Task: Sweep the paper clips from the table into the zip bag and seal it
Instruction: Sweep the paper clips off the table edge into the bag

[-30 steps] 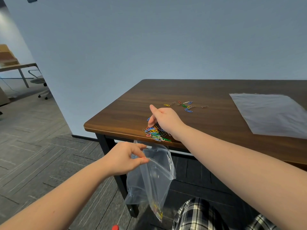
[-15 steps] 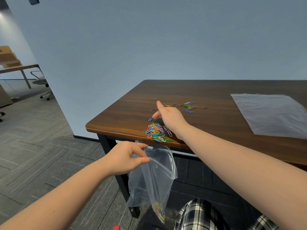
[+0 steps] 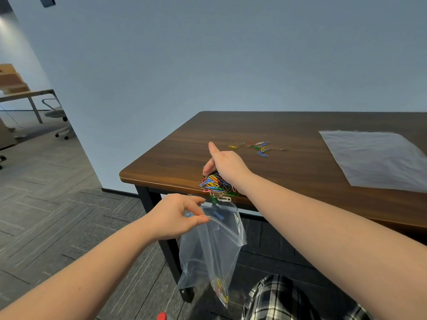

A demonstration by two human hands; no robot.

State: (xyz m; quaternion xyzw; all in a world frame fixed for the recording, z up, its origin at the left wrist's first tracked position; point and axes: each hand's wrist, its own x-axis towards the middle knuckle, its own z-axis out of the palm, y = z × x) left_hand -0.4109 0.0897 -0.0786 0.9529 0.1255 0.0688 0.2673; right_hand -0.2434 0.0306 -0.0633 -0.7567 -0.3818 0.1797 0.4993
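Fingers (image 3: pixel 195 219) of the left hand (image 3: pixel 173 217) pinch the upper rim of the zip bag (image 3: pixel 211 248), thumb and forefinger pressed together on the plastic, and they hold its mouth open just under the near edge of the worktop (image 3: pixel 300 181). Fingers (image 3: pixel 208 168) of the right hand (image 3: pixel 227 167) are held close together and bent down onto the wood at the far side of the pile, with the thumb pointing up and away; they grip nothing.

The worktop is dark brown wood on black legs, and it stands against a pale blue wall (image 3: pixel 231 54). On its right part lies a flat clear plastic sheet (image 3: pixel 374 158), well apart from the hands. The grey floor (image 3: pixel 46 204) is visible at the left.

The zip bag is clear and hangs down from the left hand in front of the worktop leg. At its lowest corner there is a small heap of clips (image 3: pixel 223 294) already inside.

The pile of coloured paper clips (image 3: pixel 215 183) lies on the near edge of the worktop, touching the right hand. Some falling clips (image 3: pixel 220 199), one white and one green, hang over the edge directly above the open mouth of the bag. A smaller group of scattered clips (image 3: pixel 260 147) lies farther back on the wood, beyond the right hand.
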